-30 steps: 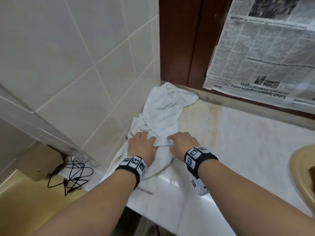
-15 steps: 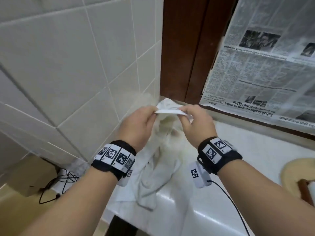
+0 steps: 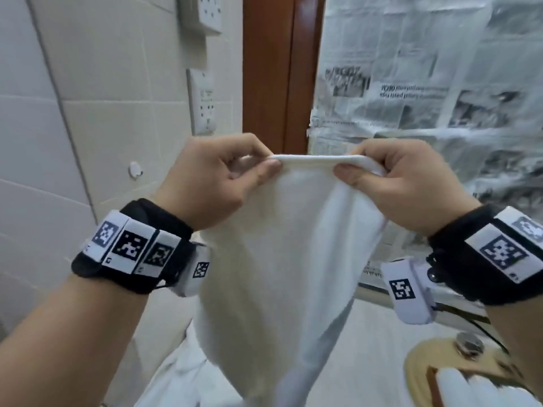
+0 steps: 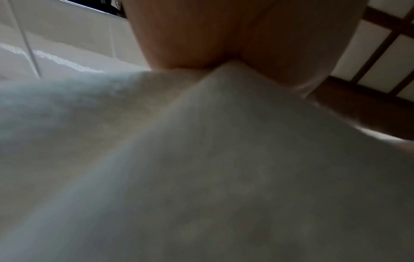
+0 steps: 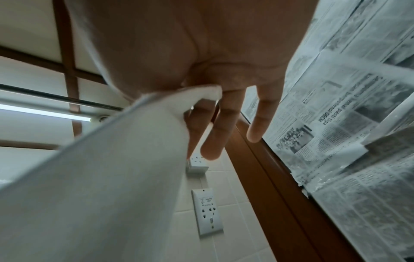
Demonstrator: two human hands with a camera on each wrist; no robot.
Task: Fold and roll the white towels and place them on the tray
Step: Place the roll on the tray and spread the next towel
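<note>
A white towel [image 3: 282, 259] hangs in the air in front of me, its top hem stretched level between both hands. My left hand [image 3: 258, 168] pinches the hem's left end between thumb and forefinger. My right hand [image 3: 349, 168] pinches the right end the same way. The towel's lower part droops toward the counter. In the left wrist view the towel [image 4: 201, 168] fills most of the picture below the palm. In the right wrist view the towel [image 5: 100, 177] runs down from the pinch while the other fingers [image 5: 215, 134] hang loose. Rolled white towels [image 3: 482, 389] lie on a wooden tray [image 3: 432, 383] at the bottom right.
A tiled wall [image 3: 88, 113] with sockets [image 3: 202, 107] stands to the left. A brown door frame [image 3: 273, 69] is straight ahead, with newspaper [image 3: 426, 83] covering the pane on the right. A yellow basin [image 3: 426, 356] with a metal drain plug [image 3: 470, 345] sits in the counter [image 3: 382, 327].
Both hands have lifted the towel off the counter by one edge, raised it to chest height and moved apart, so the hem is now stretched out.
</note>
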